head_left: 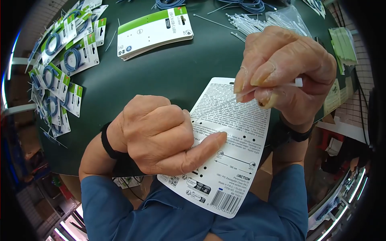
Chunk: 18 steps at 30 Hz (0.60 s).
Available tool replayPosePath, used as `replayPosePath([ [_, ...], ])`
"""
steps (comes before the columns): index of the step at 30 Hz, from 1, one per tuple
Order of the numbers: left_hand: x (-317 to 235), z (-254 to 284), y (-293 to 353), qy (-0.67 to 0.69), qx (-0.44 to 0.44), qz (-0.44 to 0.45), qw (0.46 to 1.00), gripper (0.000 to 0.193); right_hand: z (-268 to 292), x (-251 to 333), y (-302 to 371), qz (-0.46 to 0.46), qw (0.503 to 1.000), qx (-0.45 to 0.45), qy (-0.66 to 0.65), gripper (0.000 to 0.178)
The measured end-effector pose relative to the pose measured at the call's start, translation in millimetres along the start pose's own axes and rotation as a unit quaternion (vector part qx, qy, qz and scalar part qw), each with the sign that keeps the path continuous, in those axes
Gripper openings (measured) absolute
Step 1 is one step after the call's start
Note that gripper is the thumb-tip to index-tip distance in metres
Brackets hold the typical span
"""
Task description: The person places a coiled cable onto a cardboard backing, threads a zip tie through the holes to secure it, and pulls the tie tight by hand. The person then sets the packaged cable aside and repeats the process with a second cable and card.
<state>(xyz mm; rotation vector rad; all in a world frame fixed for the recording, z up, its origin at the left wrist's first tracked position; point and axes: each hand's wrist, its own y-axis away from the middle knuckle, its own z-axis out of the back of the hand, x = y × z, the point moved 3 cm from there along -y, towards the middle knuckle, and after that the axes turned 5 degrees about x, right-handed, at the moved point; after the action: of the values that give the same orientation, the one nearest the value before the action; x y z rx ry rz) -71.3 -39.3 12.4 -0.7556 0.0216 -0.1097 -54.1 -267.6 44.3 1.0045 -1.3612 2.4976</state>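
Nearest the wearer, the white card (241, 126) is held printed side up across the near edge of the dark green worktop (173, 76), its lower end extending past that edge over the lap. The left hand (159, 138) is gripping the card at its left side, fingers curled in and thumb laid along the printed face. A black band (109, 141) is worn on the left wrist.

The right hand (283, 76), raised above the card's upper right part, is pinching a translucent cable tie (217, 106) between thumb and fingertips. The tie's square head projects beyond the grip; its other end meets the card near small punched holes, and whether it passes through one cannot be told.

Along the left edge of the worktop lies a heap of carded blue cables (61, 80). Toward the far edge, about midway, sits a stack of green-and-white cards (155, 34). Right of it, toward the far right corner, white cable ties (249, 26) lie loose beside a clear plastic bag (291, 22). Blue cable coils (251, 5) rest at the far edge.
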Motion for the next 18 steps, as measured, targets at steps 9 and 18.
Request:
replayPosePath([
  [9,-7,8,2,0.021,0.077,0.056,0.995,0.059,-13,2,2,-0.022,0.996,-0.08,0.014,0.017],
  [18,0,1,-1,0.004,0.005,-0.003,1.0,0.045,-24,-2,7,-0.108,0.979,-0.155,-0.071,0.016],
])
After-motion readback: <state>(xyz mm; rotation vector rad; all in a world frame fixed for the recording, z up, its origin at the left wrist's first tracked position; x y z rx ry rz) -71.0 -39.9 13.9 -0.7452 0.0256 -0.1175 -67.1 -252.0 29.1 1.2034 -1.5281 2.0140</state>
